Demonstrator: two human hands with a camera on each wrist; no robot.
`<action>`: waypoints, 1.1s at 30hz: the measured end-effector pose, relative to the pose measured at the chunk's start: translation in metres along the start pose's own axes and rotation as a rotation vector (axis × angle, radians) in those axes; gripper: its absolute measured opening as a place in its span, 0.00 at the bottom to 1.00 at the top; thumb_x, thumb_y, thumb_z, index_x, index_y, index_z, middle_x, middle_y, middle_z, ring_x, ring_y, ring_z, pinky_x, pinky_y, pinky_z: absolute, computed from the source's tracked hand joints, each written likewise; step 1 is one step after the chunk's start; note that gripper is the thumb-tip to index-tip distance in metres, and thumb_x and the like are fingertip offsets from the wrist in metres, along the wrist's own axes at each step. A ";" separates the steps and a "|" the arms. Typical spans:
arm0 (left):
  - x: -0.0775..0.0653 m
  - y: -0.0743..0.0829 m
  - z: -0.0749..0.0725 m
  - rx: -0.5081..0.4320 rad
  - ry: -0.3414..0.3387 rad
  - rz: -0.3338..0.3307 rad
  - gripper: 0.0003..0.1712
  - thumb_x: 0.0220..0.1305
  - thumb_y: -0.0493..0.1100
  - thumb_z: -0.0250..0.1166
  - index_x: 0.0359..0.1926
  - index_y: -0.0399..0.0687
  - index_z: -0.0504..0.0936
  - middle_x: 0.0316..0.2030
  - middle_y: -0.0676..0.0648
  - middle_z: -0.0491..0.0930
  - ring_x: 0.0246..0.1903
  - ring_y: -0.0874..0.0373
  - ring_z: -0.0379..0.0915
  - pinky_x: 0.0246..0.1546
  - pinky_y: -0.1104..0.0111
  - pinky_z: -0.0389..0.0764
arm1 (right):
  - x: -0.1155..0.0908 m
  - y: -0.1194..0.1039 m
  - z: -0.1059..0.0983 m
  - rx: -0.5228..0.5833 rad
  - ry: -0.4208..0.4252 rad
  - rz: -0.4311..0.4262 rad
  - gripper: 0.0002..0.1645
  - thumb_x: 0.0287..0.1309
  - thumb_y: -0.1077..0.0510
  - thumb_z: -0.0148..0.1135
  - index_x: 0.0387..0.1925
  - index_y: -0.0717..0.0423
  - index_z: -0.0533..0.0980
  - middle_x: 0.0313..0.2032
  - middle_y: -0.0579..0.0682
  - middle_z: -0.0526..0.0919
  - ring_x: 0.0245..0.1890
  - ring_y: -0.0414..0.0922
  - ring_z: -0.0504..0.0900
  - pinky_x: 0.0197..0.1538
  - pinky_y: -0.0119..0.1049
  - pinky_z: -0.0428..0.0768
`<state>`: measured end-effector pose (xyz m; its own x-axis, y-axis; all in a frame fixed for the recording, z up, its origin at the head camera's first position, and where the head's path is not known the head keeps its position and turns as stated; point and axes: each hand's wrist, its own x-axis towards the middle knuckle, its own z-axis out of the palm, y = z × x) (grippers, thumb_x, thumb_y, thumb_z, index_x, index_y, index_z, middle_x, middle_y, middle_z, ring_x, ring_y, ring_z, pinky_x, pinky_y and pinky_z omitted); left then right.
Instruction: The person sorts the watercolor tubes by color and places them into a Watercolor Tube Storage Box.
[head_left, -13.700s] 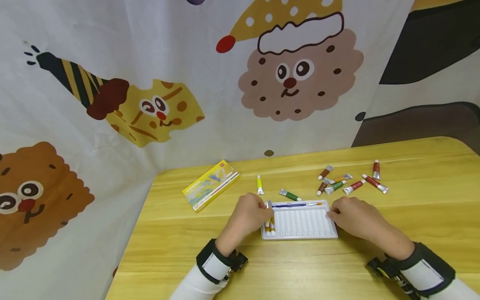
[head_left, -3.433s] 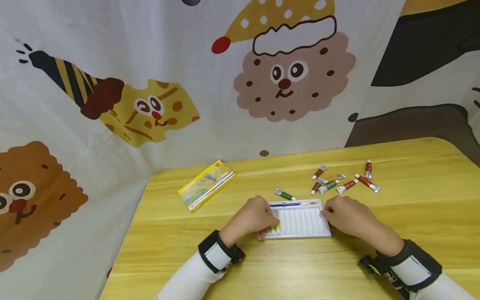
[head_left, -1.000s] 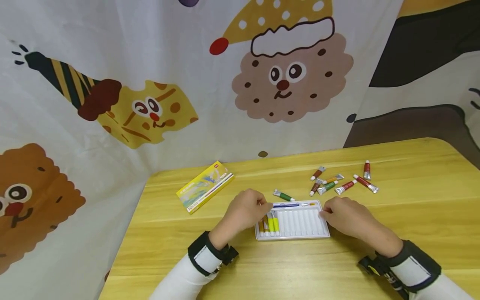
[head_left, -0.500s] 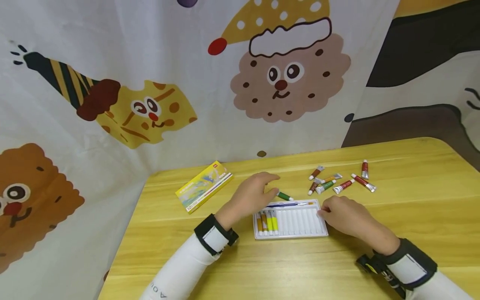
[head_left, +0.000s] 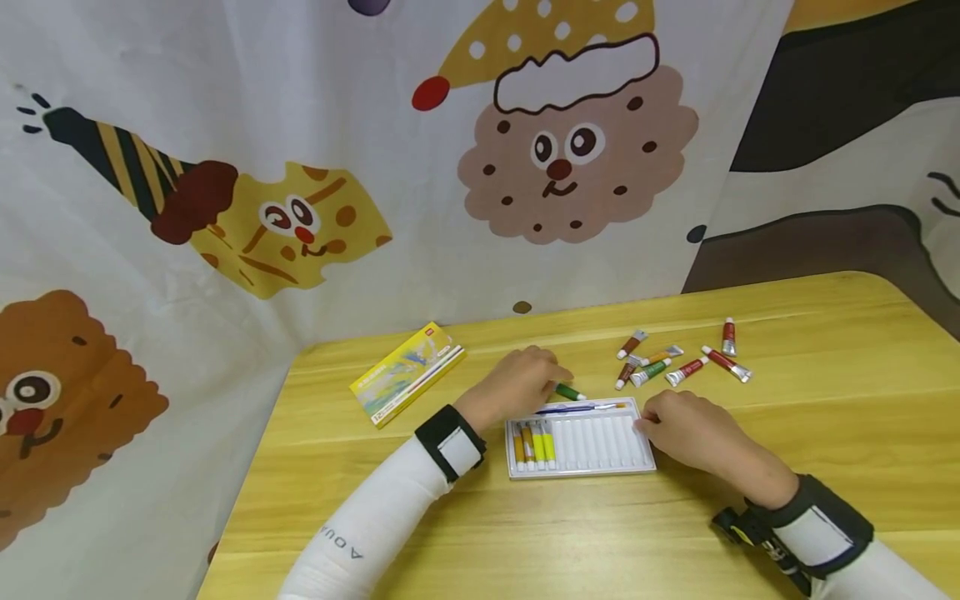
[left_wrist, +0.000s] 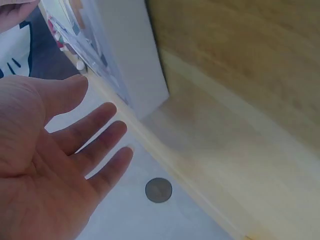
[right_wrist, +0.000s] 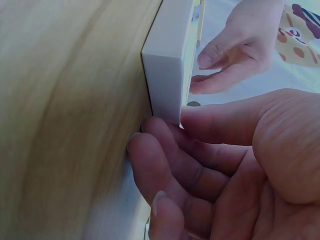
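A white plastic paint tray (head_left: pixel 585 474) lies in front of me in the head view. Its left slots hold two ochre paint tubes (head_left: pixel 523 448) and two yellow paint tubes (head_left: pixel 544 448); a blue paintbrush (head_left: pixel 579 408) lies along its far groove. My left hand (head_left: pixel 517 383) is just beyond the tray, at a green paint tube (head_left: pixel 572 392) whose near-left end it hides. In the left wrist view the left hand's (left_wrist: pixel 65 155) fingers are spread and relaxed. My right hand (head_left: pixel 697 437) pinches the tray's right edge, thumb above and fingers below in the right wrist view.
A flat yellow box (head_left: pixel 407 375) lies at the table's back left. Several loose paint tubes in brown, ochre, green and red, including a red tube (head_left: pixel 726 364), are scattered at the back right. A cartoon-printed cloth (head_left: pixel 420 275) hangs behind the wooden table (head_left: pixel 480 533).
The loose yellow tube from earlier now lies in the tray, beside another yellow one. My left hand has left the tray's left side for the green tube. The right hand stays put.
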<state>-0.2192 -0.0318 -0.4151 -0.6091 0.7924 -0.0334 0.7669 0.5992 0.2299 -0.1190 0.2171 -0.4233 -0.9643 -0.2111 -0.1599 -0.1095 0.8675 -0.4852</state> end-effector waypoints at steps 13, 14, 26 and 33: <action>0.009 0.004 0.003 0.052 -0.083 -0.048 0.06 0.74 0.41 0.67 0.46 0.49 0.89 0.39 0.54 0.79 0.40 0.61 0.72 0.45 0.71 0.75 | -0.001 -0.001 -0.001 0.003 -0.013 0.011 0.09 0.68 0.59 0.67 0.29 0.54 0.82 0.19 0.45 0.70 0.20 0.43 0.68 0.27 0.38 0.62; 0.009 0.004 0.003 0.047 -0.088 -0.061 0.05 0.74 0.41 0.67 0.45 0.49 0.88 0.38 0.54 0.79 0.39 0.61 0.72 0.44 0.71 0.75 | -0.001 -0.002 -0.001 0.004 -0.014 0.009 0.10 0.68 0.59 0.67 0.29 0.55 0.82 0.19 0.45 0.70 0.20 0.43 0.68 0.27 0.38 0.62; 0.000 -0.013 -0.002 -0.312 -0.029 -0.164 0.08 0.74 0.36 0.64 0.49 0.41 0.88 0.40 0.51 0.84 0.35 0.62 0.74 0.39 0.72 0.77 | -0.001 -0.001 -0.002 0.000 -0.002 0.003 0.10 0.67 0.59 0.67 0.28 0.54 0.82 0.19 0.45 0.70 0.20 0.43 0.68 0.27 0.38 0.62; -0.021 -0.007 -0.018 -0.435 0.028 -0.141 0.11 0.75 0.35 0.63 0.53 0.40 0.88 0.47 0.47 0.85 0.41 0.61 0.77 0.44 0.71 0.79 | -0.001 -0.001 -0.001 -0.002 -0.003 -0.001 0.10 0.67 0.59 0.67 0.27 0.54 0.81 0.18 0.45 0.69 0.20 0.43 0.68 0.27 0.38 0.63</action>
<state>-0.2150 -0.0550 -0.3981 -0.7114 0.6994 -0.0689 0.5232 0.5925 0.6125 -0.1186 0.2169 -0.4222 -0.9636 -0.2130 -0.1617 -0.1108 0.8681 -0.4838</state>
